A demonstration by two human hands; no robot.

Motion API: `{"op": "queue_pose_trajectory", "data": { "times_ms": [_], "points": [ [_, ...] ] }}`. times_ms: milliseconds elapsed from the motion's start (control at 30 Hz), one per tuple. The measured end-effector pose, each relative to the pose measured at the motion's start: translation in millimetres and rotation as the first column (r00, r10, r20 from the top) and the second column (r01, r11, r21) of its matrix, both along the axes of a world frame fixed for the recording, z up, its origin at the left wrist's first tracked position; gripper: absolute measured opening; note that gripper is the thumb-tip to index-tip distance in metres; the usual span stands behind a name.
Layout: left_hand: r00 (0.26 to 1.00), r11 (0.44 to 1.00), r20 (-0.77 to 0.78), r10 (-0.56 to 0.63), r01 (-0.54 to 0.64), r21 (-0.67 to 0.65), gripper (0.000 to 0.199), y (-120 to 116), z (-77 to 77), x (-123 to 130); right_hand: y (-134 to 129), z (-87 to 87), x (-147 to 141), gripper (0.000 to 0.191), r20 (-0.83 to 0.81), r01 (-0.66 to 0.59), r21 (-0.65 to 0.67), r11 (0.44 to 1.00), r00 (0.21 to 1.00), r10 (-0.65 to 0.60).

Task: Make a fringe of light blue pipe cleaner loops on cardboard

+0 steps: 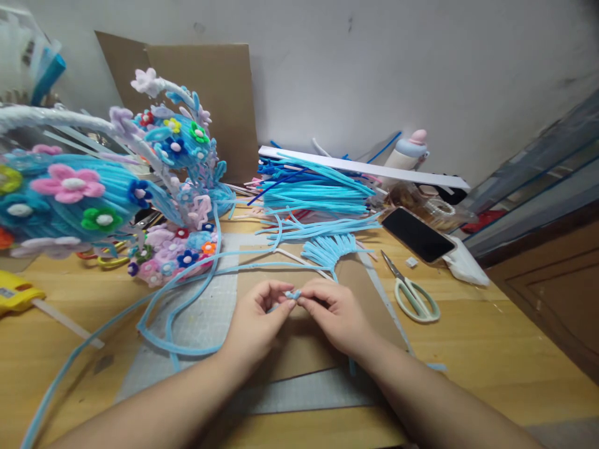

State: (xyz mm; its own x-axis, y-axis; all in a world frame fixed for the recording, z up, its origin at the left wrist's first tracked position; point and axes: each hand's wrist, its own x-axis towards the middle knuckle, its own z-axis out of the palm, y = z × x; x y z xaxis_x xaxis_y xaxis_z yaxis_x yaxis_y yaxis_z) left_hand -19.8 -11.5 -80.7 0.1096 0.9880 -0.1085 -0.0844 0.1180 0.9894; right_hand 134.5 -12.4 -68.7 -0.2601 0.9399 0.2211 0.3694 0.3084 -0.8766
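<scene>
Between my two hands is a small light blue piece of pipe cleaner (pixel 293 295), bent or twisted. My left hand (pixel 262 312) pinches its left side between thumb and fingers. On its right side, my right hand (pixel 332 308) pinches it the same way. Both hands are over a brown cardboard sheet (pixel 304 349) on a grey cutting mat (pixel 206 312). Just beyond them lies a fan-shaped row of light blue loops (pixel 330 249). Long light blue strands (pixel 187 352) curve across the mat on the left.
Fuzzy flower-covered fish shapes (pixel 70 193) stand at the left, near a yellow glue gun (pixel 19 293). Bundled blue pipe cleaners (pixel 318 190) lie at the back. Scissors (pixel 416 299), a phone (pixel 418 234) and a bottle (pixel 407 156) are on the right.
</scene>
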Motion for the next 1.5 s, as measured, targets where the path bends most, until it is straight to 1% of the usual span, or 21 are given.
{"op": "queue_pose_trajectory", "data": {
  "times_ms": [100, 267, 333, 400, 467, 533, 600, 667, 733, 767, 800, 833, 867, 900, 1000, 1067, 1133, 1233, 1367, 1433, 1500],
  "points": [
    [1.0, 1.0, 0.008, 0.021, -0.021, -0.008, 0.02, 1, -1.1, 0, 1, -0.6, -1, 0.011, -0.035, 0.013, -0.082, 0.997, 0.999, -0.016],
    [0.999, 1.0, -0.033, -0.012, 0.012, -0.008, 0.014, 0, -2.6, -1, 1, 1.1, -2, 0.014, -0.094, 0.001, -0.197, 0.98, 0.995, -0.02],
    [0.993, 0.998, -0.115, -0.015, 0.022, 0.061, 0.011, -2, -2.1, -2, 1, 3.4, -1, 0.019, -0.112, -0.004, -0.241, 0.97, 0.993, -0.024],
    [0.973, 0.977, -0.23, 0.006, 0.043, 0.209, 0.007, -4, -1.2, -3, 1, 5.3, -1, 0.022, -0.138, -0.009, -0.303, 0.953, 0.99, -0.034],
    [0.943, 0.911, -0.33, 0.042, 0.1, 0.4, 0.008, -8, -0.6, -5, 1, 5.6, -1, 0.025, -0.174, -0.019, -0.372, 0.928, 0.983, -0.049],
    [0.914, 0.811, -0.4, 0.072, 0.18, 0.557, 0.01, -11, -0.9, -7, 1, 4.1, -1, 0.026, -0.225, -0.036, -0.429, 0.903, 0.972, -0.068],
    [0.872, 0.696, -0.479, 0.103, 0.281, 0.661, 0.019, -14, -2.2, -8, 1, 1.5, -2, 0.027, -0.297, -0.06, -0.485, 0.872, 0.95, -0.1],
    [0.799, 0.576, -0.573, 0.181, 0.386, 0.72, 0.03, -15, -3.9, -9, 1, -0.9, -2, 0.028, -0.382, -0.094, -0.557, 0.825, 0.911, -0.154],
    [0.701, 0.462, -0.647, 0.3, 0.487, 0.741, 0.035, -16, -5.2, -9, 1, -1.7, -2, 0.027, -0.463, -0.144, -0.604, 0.784, 0.864, -0.198],
    [0.653, 0.421, -0.667, 0.36, 0.524, 0.74, 0.035, -16, -5.5, -9, 1, -1.3, -1, 0.027, -0.502, -0.174, -0.606, 0.776, 0.84, -0.204],
    [0.611, 0.398, -0.68, 0.405, 0.551, 0.733, 0.036, -16, -5.7, -9, 1, -0.5, 0, 0.026, -0.535, -0.201, -0.594, 0.779, 0.822, -0.196],
    [0.582, 0.39, -0.689, 0.433, 0.568, 0.725, 0.036, -16, -5.7, -9, 2, 0.7, 1, 0.025, -0.559, -0.228, -0.575, 0.786, 0.811, -0.173],
    [0.565, 0.399, -0.698, 0.44, 0.573, 0.716, 0.036, -16, -5.7, -9, 2, 1.9, 3, 0.025, -0.571, -0.257, -0.557, 0.79, 0.809, -0.14],
    [0.561, 0.423, -0.707, 0.431, 0.566, 0.708, 0.037, -16, -5.6, -9, 3, 3.2, 5, 0.024, -0.571, -0.283, -0.546, 0.788, 0.815, -0.103],
    [0.616, 0.528, -0.716, 0.327, 0.51, 0.68, 0.037, -15, -5.1, -9, 6, 5.7, 9, 0.021, -0.498, -0.308, -0.569, 0.763, 0.867, -0.021],
    [0.66, 0.6, -0.718, 0.221, 0.489, 0.634, 0.039, -13, -4.3, -10, 7, 5.9, 11, 0.019, -0.397, -0.246, -0.599, 0.762, 0.918, -0.017],
    [0.663, 0.647, -0.742, 0.1, 0.523, 0.555, 0.042, -10, -2.7, -10, 7, 5.0, 11, 0.015, -0.256, -0.16, -0.615, 0.772, 0.967, -0.004],
    [0.622, 0.684, -0.782, -0.039, 0.587, 0.433, 0.037, -6, 1.1, -10, 6, 3.5, 12, 0.011, -0.09, -0.098, -0.624, 0.776, 0.994, 0.054],
    [0.596, 0.739, -0.798, -0.084, 0.575, 0.352, 0.022, -4, 6.3, -10, 6, 5.0, 12, 0.013, -0.067, -0.123, -0.655, 0.746, 0.992, 0.105],
    [0.59, 0.741, -0.799, -0.115, 0.587, 0.326, 0.02, -5, 7.7, -10, 6, 6.8, 13, 0.014, -0.049, -0.124, -0.657, 0.744, 0.991, 0.122],
    [0.591, 0.721, -0.792, -0.155, 0.616, 0.318, 0.023, -5, 8.2, -11, 6, 7.8, 14, 0.01, -0.032, -0.132, -0.651, 0.747, 0.989, 0.147]
  ]
}}
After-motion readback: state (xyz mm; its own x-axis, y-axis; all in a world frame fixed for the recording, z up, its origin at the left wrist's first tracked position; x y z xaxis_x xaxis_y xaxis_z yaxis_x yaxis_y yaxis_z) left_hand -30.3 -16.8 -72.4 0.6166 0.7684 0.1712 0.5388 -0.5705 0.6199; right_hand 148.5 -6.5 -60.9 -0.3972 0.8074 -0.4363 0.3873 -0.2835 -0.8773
